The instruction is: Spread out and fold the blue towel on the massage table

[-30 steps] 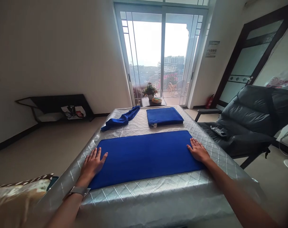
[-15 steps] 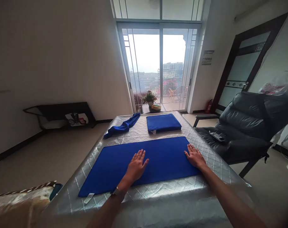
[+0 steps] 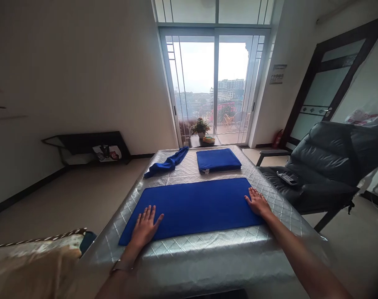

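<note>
A blue cloth (image 3: 195, 207), folded into a long flat strip, lies across the near half of a table with a silver quilted cover (image 3: 207, 245). On the strip's left end my left hand (image 3: 145, 226) rests palm down, fingers spread. My right hand (image 3: 257, 201) lies flat on its right edge, fingers stretched out. Neither hand grips anything. Behind the strip sits a neatly folded blue cloth (image 3: 219, 160) with a small white tag. To its left is a crumpled, twisted blue cloth (image 3: 167, 162).
A dark padded armchair (image 3: 325, 166) stands right of the table, with a remote-like device (image 3: 287, 178) on its seat. Beyond the table is a small stand with a potted plant (image 3: 201, 126), before sliding glass doors. Patterned bedding (image 3: 45, 257) is at lower left.
My left hand has slid left along the blue strip, from near its middle to its left end. My right hand stays at the right edge. The view has shifted slightly.
</note>
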`<state>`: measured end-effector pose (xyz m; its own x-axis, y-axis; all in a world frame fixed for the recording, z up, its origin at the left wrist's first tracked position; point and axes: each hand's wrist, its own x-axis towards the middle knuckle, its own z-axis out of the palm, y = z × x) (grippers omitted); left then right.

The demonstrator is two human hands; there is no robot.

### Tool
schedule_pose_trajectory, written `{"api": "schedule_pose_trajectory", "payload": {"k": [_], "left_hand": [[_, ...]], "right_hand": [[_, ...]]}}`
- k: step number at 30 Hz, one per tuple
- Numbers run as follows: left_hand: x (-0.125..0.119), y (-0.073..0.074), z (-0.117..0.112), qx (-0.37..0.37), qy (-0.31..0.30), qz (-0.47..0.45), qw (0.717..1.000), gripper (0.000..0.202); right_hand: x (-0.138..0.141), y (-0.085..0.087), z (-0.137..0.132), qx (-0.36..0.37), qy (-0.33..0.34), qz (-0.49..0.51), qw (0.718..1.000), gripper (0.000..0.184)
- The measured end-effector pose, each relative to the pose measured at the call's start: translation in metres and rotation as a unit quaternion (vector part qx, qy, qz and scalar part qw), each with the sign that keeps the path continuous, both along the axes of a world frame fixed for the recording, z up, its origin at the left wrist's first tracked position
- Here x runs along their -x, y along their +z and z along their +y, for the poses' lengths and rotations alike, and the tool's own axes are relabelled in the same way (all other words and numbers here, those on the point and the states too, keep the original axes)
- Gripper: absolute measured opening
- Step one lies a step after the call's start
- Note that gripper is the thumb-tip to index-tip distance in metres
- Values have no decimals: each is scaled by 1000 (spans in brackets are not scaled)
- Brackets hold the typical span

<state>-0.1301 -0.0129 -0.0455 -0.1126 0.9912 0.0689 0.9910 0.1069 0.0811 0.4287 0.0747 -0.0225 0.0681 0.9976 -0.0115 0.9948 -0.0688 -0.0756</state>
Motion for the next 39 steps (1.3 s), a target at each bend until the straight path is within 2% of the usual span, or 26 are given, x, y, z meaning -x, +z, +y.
{"api": "schedule_pose_trajectory", "payload": {"k": [2, 4, 7, 9, 11, 13, 15, 18, 20, 22, 24, 27, 35, 37, 39], "left_hand": [[30, -1, -9, -14, 34, 6, 999, 85], [45, -1, -14, -25, 44, 7, 999, 84], [45, 1, -17, -31, 46, 3, 998, 86], [40, 1, -16, -34, 53, 2, 998, 87], [36, 0, -15, -37, 59, 3, 998, 88], [36, -1, -14, -41, 60, 2, 997, 89], [37, -3, -15, -46, 57, 1, 997, 90], [38, -2, -16, -48, 58, -1, 997, 89], [38, -1, -17, -45, 61, -2, 997, 87], [38, -1, -17, -40, 61, -2, 997, 85], [39, -2, -16, -35, 58, 1, 998, 85], [42, -7, -14, -33, 58, 10, 998, 87], [45, -10, -13, -44, 53, 8, 998, 89], [45, -9, -14, -51, 46, 11, 998, 86], [45, -7, -16, -58, 40, 13, 997, 80]], "right_hand": [[1, 2, -1, 2, 1, -6, 1000, 72], [2, 7, -3, 1, -3, -13, 1000, 72], [10, 20, -8, -27, -6, -39, 999, 68], [24, 30, -15, -69, 7, -53, 996, 64], [52, 38, -26, -103, 36, -50, 993, 62], [93, 41, -41, -110, 88, -21, 990, 61], [142, 39, -57, -96, 164, 34, 981, 62], [207, 28, -76, -53, 229, 102, 967, 67], [233, 21, -84, -23, 241, 125, 962, 71], [241, 16, -87, -3, 241, 135, 961, 73], [234, 14, -88, 7, 240, 134, 961, 74], [200, 13, -87, 10, 216, 117, 969, 74], [54, 4, -83, 11, 41, 8, 999, 75], [27, 0, -82, 9, 12, -15, 1000, 76], [10, -4, -81, 4, -5, -29, 1000, 77]]}}
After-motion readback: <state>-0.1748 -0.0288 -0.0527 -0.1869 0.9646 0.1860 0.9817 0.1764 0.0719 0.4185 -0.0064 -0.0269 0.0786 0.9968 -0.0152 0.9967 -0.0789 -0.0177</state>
